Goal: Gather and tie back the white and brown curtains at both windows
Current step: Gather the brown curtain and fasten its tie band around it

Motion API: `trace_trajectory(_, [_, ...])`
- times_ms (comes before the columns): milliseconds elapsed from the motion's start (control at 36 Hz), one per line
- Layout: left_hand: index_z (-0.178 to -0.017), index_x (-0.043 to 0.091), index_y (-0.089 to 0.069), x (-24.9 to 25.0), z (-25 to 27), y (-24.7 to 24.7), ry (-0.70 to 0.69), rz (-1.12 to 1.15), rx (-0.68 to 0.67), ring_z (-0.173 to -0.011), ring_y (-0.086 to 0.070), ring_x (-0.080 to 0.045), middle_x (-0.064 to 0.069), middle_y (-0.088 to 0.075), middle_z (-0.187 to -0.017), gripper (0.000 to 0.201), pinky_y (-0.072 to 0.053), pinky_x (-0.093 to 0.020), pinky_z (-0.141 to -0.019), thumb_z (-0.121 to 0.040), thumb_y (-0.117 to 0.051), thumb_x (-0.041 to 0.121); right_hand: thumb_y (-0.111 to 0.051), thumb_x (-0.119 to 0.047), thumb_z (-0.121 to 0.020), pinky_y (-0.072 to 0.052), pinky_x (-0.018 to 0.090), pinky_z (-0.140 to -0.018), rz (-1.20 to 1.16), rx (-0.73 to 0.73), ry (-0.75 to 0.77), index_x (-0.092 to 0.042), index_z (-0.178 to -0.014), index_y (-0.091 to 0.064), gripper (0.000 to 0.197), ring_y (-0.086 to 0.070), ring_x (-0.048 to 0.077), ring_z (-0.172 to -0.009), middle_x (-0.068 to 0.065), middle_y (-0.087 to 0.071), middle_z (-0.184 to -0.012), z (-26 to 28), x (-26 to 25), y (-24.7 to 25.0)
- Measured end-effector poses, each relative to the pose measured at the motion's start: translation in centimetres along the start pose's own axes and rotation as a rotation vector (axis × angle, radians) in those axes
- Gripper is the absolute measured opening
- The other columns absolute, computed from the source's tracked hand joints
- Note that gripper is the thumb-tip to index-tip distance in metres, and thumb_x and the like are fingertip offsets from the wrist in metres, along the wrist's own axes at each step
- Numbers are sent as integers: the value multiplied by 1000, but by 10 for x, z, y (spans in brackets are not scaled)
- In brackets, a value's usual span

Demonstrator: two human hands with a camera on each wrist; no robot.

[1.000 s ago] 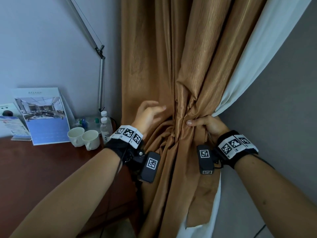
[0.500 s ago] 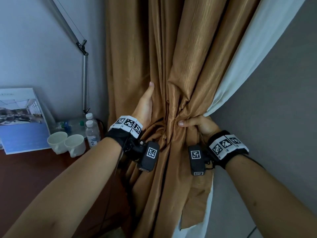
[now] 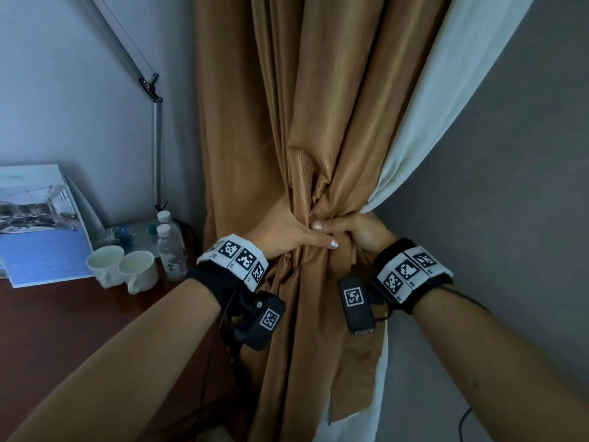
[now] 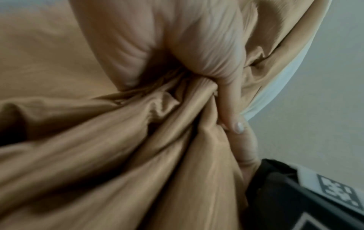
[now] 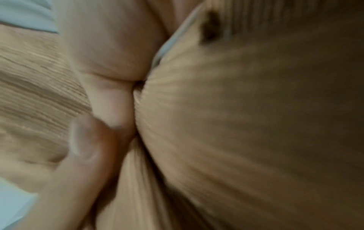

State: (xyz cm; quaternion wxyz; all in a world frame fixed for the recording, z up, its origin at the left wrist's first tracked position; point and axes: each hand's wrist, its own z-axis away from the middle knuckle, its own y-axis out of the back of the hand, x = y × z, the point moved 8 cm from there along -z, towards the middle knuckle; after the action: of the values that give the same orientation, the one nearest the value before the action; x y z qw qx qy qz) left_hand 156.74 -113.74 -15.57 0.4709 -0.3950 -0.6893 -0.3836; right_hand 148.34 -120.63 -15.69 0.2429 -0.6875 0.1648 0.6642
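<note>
The brown curtain (image 3: 318,106) hangs in the middle, drawn into a tight bunch at waist height. Along its right side runs the white curtain (image 3: 430,122), pulled into the same bunch. My left hand (image 3: 296,237) grips the bunch from the left, thumb across the front and fingers hidden behind the cloth. My right hand (image 3: 353,229) grips it from the right, its thumb touching the left one. The left wrist view shows creased brown curtain (image 4: 118,140) converging at the bunch. The right wrist view is blurred: fingers (image 5: 110,101) press into brown cloth (image 5: 236,124).
A dark wooden desk (image 3: 63,330) stands at the left with two white cups (image 3: 105,266), water bottles (image 3: 170,247) and a propped brochure (image 3: 41,224). A metal lamp arm (image 3: 156,122) rises beside the curtain. A grey wall (image 3: 510,186) is on the right.
My left hand came down from lying on the brown curtain higher up and closed round the bunch beside my right hand. The folds are pulled in tighter.
</note>
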Motion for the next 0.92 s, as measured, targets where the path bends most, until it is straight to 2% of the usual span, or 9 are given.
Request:
trace_trajectory(56, [-132,6,-53,-3,-3,1,12,-6,5,-115,-62,-8,0,-68,-120,87,-49,-27,-102,-55,-93,6,-80,4,-68,-57,35,-86,21,32,39,2,-116,-65,50,-68,26,-104,14,-71,-113,3,-1,1])
trace_trajectory(139, [-125,7,-60,-4,-5,3,34,-32,20,-111,-65,-9,-1,-71,-115,74,-50,-27,-99,-59,-92,3,-78,-2,-76,-54,30,-94,109,73,65,-9,-115,-66,41,-67,17,-107,6,-71,-115,6,-6,3])
trace_trajectory(222, [-111,11,-69,-8,-7,10,76,-68,81,-104,-68,-8,1,-74,-105,57,-52,-30,-96,-59,-92,6,-83,-14,-74,-54,20,-88,200,72,34,-14,-112,-67,42,-68,9,-103,-4,-72,-108,10,-14,-2])
trace_trajectory(306, [-109,14,-72,-12,-11,15,106,-74,112,-101,-69,-9,3,-75,-102,58,-54,-38,-96,-55,-93,13,-82,-13,-70,-55,17,-78,105,72,69,-9,-116,-66,49,-70,10,-100,-4,-74,-104,15,-30,-7])
trace_trajectory(444, [-114,13,-70,-9,-11,15,127,-41,73,-104,-69,-11,2,-75,-106,77,-53,-39,-98,-43,-93,29,-89,-12,-61,-54,40,-94,100,83,77,-2,-115,-66,59,-69,22,-105,9,-74,-109,9,-44,-14])
trace_trajectory(555, [-116,16,-68,-3,-2,12,91,-51,10,-108,-66,-8,2,-72,-111,67,-50,-31,-99,-55,-92,7,-81,8,-65,-57,28,-77,139,60,30,0,-107,-68,45,-72,19,-95,8,-75,-100,9,-39,-21])
trace_trajectory(667, [-122,11,-66,-3,6,11,77,-19,-7,-112,-65,-10,0,-71,-117,66,-49,-33,-102,-60,-90,4,-85,5,-58,-58,37,-83,190,95,17,0,-106,-70,50,-72,23,-96,10,-75,-101,9,-39,-21])
trace_trajectory(778, [-123,9,-65,0,13,8,47,11,15,-111,-65,-11,-1,-71,-116,68,-50,-34,-101,-60,-90,4,-81,9,-57,-58,42,-83,45,145,-14,4,-108,-68,52,-71,30,-98,16,-74,-103,11,-31,-18])
trace_trajectory(917, [-121,7,-64,-3,23,7,74,100,25,-108,-66,-10,-1,-72,-112,59,-51,-21,-93,-66,-84,-5,-77,13,-61,-59,43,-82,-7,227,17,7,-115,-64,57,-70,32,-100,19,-72,-109,13,-29,-17])
